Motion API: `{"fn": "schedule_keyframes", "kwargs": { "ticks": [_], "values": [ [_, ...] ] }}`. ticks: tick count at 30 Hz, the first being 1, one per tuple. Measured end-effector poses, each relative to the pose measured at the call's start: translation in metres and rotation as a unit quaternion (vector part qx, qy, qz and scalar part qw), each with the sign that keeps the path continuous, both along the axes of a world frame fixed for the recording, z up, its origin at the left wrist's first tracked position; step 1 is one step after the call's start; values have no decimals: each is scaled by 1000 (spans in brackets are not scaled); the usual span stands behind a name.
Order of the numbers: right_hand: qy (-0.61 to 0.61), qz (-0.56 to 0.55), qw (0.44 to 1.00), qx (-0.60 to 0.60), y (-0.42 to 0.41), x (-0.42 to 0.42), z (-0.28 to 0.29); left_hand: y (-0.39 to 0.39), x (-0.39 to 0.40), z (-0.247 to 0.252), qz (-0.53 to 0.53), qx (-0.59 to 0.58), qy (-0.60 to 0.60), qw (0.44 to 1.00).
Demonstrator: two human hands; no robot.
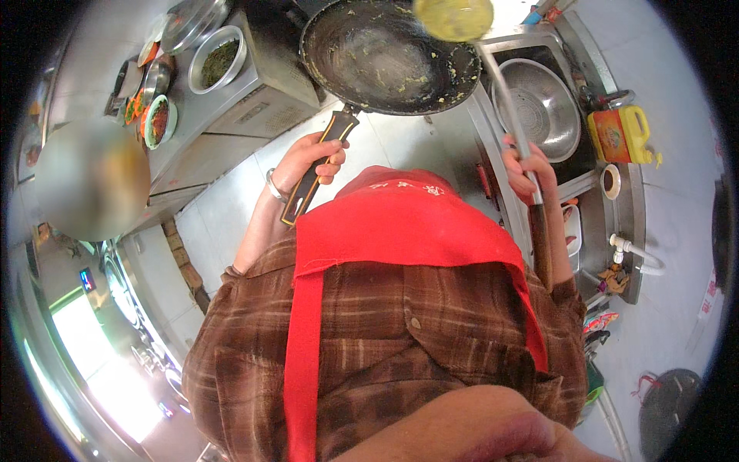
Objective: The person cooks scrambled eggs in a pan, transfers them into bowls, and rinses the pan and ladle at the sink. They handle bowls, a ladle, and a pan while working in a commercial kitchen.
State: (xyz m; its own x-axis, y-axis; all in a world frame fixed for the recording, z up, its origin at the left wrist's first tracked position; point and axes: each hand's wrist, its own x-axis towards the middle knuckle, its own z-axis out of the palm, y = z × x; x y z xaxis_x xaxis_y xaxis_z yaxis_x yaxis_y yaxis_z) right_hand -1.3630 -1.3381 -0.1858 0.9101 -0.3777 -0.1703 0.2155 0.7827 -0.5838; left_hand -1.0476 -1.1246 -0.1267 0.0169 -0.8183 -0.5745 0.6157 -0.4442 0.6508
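Observation:
My left hand (309,164) is wrapped around the black handle (314,173) of a dark wok (381,52). Bits of yellow food cling to the wok's inner surface, mostly along the right side and lower edge. In my right hand (530,170) is the metal shaft of a long ladle (511,101), whose wooden grip runs down along my forearm. The ladle's bowl (454,20), blurred and yellow, hangs over the wok's upper right rim. Whether the yellow is liquid or solid food, I cannot tell.
To the right, a metal colander (540,110) sits in the sink, beside a yellow oil jug (620,136) and a small cup (611,182). On the left counter (190,121) stand a metal bowl of dark green food (218,60) and a bowl of reddish food (160,122).

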Motion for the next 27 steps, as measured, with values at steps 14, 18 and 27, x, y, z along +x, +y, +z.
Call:
{"fn": "schedule_keyframes", "kwargs": {
  "ticks": [14,18,27],
  "values": [
    [-31,95,992,74,-18,47,-50,-8,-19,7,1,1,-30,1000],
    [-34,110,993,42,-28,36,-53,-18,-23,7,-22,4,-62,998],
    [408,-396,821,49,-54,-100,-158,-21,-40,11,-7,21,-108,994]
  ]
}}
